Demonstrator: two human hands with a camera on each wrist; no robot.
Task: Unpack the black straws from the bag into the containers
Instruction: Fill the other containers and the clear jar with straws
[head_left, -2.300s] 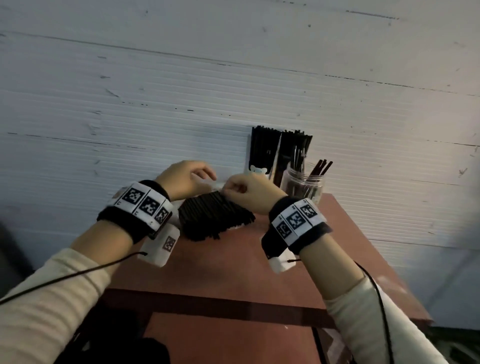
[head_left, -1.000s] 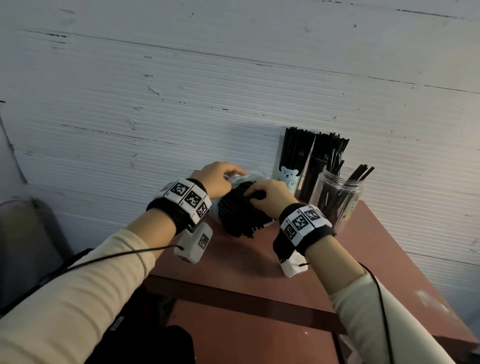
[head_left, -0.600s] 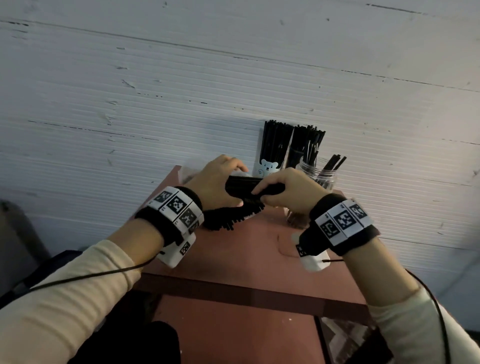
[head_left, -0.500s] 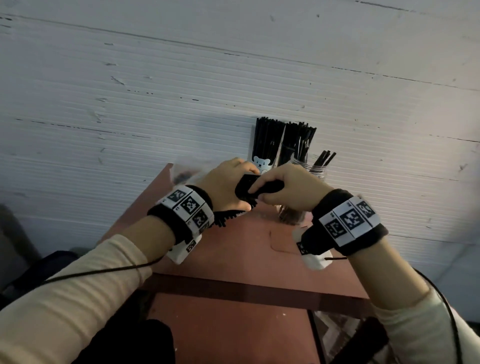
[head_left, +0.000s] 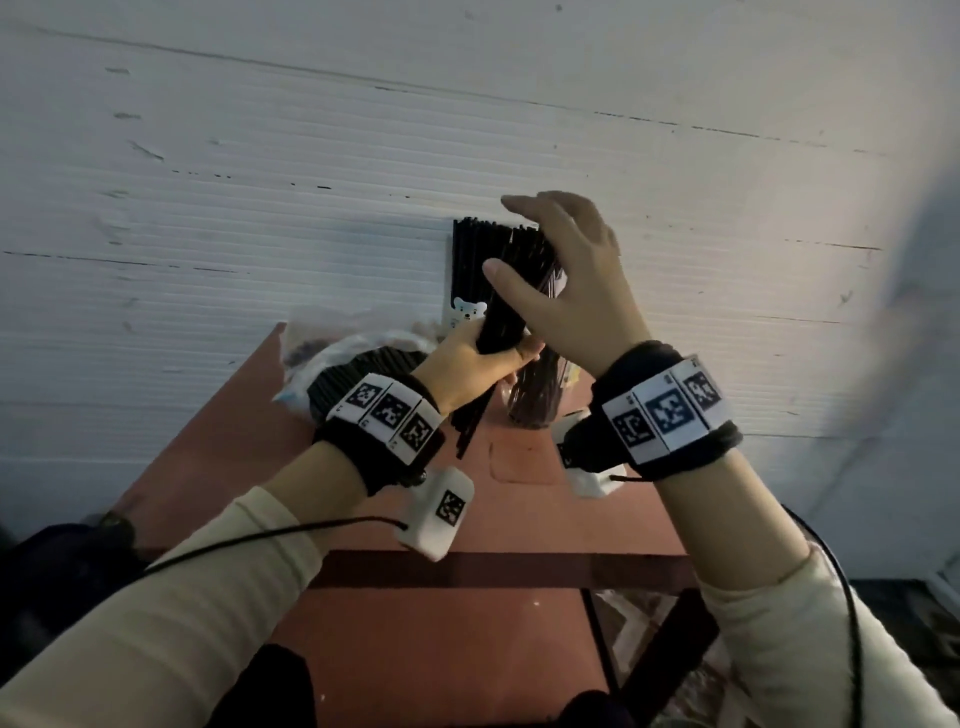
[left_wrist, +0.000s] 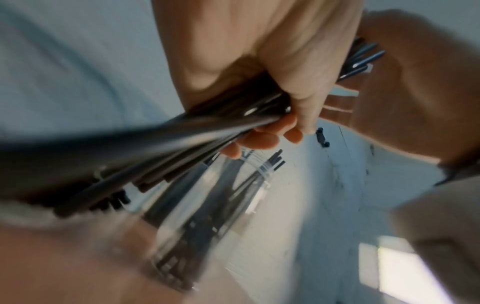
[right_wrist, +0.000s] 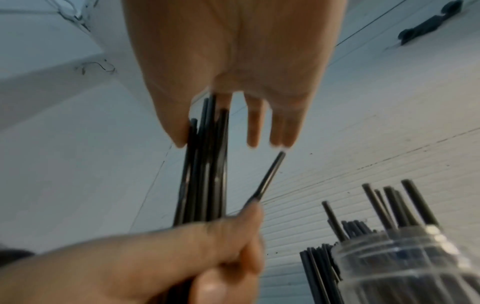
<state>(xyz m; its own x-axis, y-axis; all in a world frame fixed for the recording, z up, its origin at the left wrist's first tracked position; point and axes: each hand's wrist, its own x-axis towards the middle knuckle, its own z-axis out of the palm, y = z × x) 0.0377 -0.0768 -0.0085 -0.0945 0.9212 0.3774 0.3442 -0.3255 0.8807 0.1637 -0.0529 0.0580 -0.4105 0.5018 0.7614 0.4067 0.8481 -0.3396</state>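
My left hand (head_left: 491, 358) grips a bundle of black straws (head_left: 506, 306) near its lower end and holds it nearly upright above the table. My right hand (head_left: 550, 260) is open, its straight fingers spread around the bundle's upper ends. In the right wrist view one straw (right_wrist: 270, 174) splays away from the bundle (right_wrist: 205, 164). The clear plastic bag (head_left: 311, 358) lies at the table's back left with more black straws (head_left: 363, 366) in it. A clear jar (head_left: 535, 405) holding straws stands just right of my left hand. The bear-printed container (head_left: 467, 312) behind is full of straws.
The red-brown table (head_left: 519, 519) stands against a white ribbed wall (head_left: 260, 208). Its front half is bare, with a dark band along the front edge (head_left: 493, 569). Another packed container is mostly hidden behind my right hand.
The bundle has been lifted from lying crosswise over the bag to nearly upright. My right hand has let go of it and risen to its upper ends, now open.
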